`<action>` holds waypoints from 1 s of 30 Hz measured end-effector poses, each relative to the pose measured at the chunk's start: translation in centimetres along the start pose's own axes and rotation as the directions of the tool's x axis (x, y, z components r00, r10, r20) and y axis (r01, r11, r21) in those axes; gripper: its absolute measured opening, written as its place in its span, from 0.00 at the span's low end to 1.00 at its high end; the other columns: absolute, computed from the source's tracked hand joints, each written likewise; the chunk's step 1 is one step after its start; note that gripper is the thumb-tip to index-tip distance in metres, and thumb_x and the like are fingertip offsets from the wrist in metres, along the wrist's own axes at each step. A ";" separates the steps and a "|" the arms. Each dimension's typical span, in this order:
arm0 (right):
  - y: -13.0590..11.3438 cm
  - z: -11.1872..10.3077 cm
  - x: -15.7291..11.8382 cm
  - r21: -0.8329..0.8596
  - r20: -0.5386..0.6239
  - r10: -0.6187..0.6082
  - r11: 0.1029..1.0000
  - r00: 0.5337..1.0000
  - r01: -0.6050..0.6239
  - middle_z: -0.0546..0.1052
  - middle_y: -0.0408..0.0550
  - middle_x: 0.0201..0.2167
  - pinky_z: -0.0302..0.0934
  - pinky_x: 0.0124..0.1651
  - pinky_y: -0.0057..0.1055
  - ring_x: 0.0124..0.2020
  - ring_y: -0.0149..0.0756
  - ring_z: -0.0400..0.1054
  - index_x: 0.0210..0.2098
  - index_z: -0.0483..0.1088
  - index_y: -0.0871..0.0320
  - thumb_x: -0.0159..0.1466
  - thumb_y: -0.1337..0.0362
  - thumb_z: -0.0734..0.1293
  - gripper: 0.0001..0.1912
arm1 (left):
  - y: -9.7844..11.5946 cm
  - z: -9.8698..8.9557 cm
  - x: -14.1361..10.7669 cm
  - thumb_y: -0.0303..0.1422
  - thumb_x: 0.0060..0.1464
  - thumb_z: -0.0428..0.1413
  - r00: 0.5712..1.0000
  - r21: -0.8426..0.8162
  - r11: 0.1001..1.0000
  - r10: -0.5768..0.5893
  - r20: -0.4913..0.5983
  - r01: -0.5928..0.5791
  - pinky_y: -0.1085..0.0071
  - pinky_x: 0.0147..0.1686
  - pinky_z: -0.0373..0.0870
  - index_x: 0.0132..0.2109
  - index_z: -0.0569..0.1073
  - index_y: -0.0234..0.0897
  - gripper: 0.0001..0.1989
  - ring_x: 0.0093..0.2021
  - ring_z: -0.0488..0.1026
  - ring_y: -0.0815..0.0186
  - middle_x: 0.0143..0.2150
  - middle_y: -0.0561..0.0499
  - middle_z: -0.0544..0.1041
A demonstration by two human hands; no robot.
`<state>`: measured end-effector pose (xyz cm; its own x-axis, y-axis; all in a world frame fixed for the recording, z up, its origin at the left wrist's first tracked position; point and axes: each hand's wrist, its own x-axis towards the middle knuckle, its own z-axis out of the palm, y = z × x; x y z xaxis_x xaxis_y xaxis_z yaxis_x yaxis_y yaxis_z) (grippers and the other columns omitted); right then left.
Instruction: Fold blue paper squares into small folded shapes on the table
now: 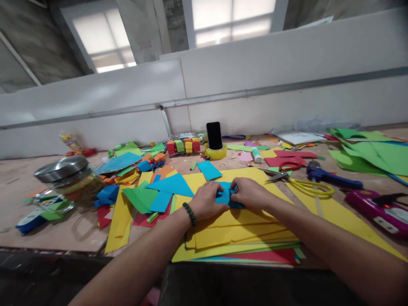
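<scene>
A small folded piece of blue paper [225, 196] lies between my hands, above a stack of yellow paper sheets [245, 231]. My left hand [208, 199], below a dark green bead bracelet [190, 213], grips its left side with thumb and fingers. From the other side my right hand [250, 194] pinches its right part, where a darker blue fold shows. The fingers partly cover the paper, so its full shape is hidden. Just beyond the hands is a flat blue paper rectangle [209, 170]. More blue paper [174, 185] and a green piece [140, 199] lie left of my left hand.
Yellow-handled scissors [310, 187], red-handled scissors [290, 165], blue pliers [334, 176] and a magenta device [376, 210] lie right. A phone [214, 136] stands in a yellow tape roll [216, 151]. Left are a lidded glass jar [72, 178], paper scraps and a blue-white object [30, 221].
</scene>
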<state>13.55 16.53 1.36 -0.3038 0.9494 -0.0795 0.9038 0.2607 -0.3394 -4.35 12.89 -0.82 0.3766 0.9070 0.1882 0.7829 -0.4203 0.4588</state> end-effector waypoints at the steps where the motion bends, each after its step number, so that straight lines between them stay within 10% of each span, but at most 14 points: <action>1: 0.3 0.0 0.3 0.019 0.012 -0.009 1.000 1.000 0.008 0.80 0.52 0.34 0.56 0.30 0.28 0.35 0.41 0.72 0.40 0.76 0.60 0.50 0.63 0.66 0.18 | -0.2 0.0 0.2 0.41 0.45 0.64 1.000 -0.014 1.000 -0.010 0.017 0.011 0.60 0.49 0.69 0.52 0.70 0.34 0.28 0.49 0.71 0.54 0.49 0.42 0.74; 4: 0.9 0.0 1.0 0.072 0.042 -0.030 0.997 0.999 0.027 0.80 0.50 0.35 0.58 0.31 0.26 0.34 0.39 0.72 0.40 0.77 0.60 0.50 0.66 0.66 0.18 | -0.8 -0.2 1.3 0.46 0.43 0.64 0.996 -0.011 1.000 -0.017 0.089 0.018 0.59 0.54 0.67 0.62 0.62 0.32 0.42 0.56 0.67 0.50 0.59 0.38 0.68; 8: 1.0 -0.1 1.0 0.109 0.050 -0.040 0.993 0.998 0.034 0.80 0.50 0.30 0.58 0.30 0.27 0.32 0.38 0.72 0.33 0.78 0.60 0.53 0.63 0.64 0.13 | -0.8 -0.9 3.2 0.48 0.49 0.60 0.961 0.064 0.997 -0.055 0.270 0.039 0.65 0.42 0.71 0.53 0.71 0.34 0.29 0.45 0.73 0.56 0.47 0.44 0.76; 14: 0.4 0.0 0.0 0.150 0.029 -0.028 0.988 0.999 0.024 0.76 0.46 0.24 0.52 0.26 0.28 0.27 0.37 0.68 0.26 0.75 0.59 0.50 0.61 0.68 0.08 | 0.4 -1.0 3.8 0.43 0.47 0.62 0.974 0.163 0.984 -0.104 0.202 0.071 0.63 0.46 0.69 0.43 0.77 0.37 0.18 0.50 0.70 0.52 0.46 0.43 0.73; 23: 0.7 0.7 0.9 0.419 0.085 0.038 0.905 0.996 -0.070 0.69 0.39 0.19 0.55 0.22 0.24 0.20 0.29 0.63 0.39 0.71 0.62 0.49 0.72 0.64 0.17 | -0.3 -0.7 4.0 0.47 0.47 0.61 0.969 0.165 0.985 -0.077 0.235 0.038 0.57 0.49 0.67 0.53 0.71 0.41 0.28 0.51 0.69 0.50 0.50 0.44 0.71; 30: 2.2 -2.8 0.3 0.485 0.157 0.014 0.870 0.988 -0.089 0.63 0.37 0.15 0.49 0.19 0.23 0.17 0.27 0.56 0.34 0.70 0.59 0.47 0.70 0.59 0.15 | -0.4 -0.6 4.0 0.47 0.46 0.62 0.966 0.096 0.992 -0.105 0.235 0.084 0.61 0.48 0.68 0.53 0.70 0.39 0.28 0.52 0.69 0.53 0.50 0.44 0.72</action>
<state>16.32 17.91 3.22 -0.3344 0.9139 -0.2301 0.6670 0.0570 -0.7428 -3.44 16.65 0.25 0.3984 0.9145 -0.0704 0.8556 -0.3429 0.3878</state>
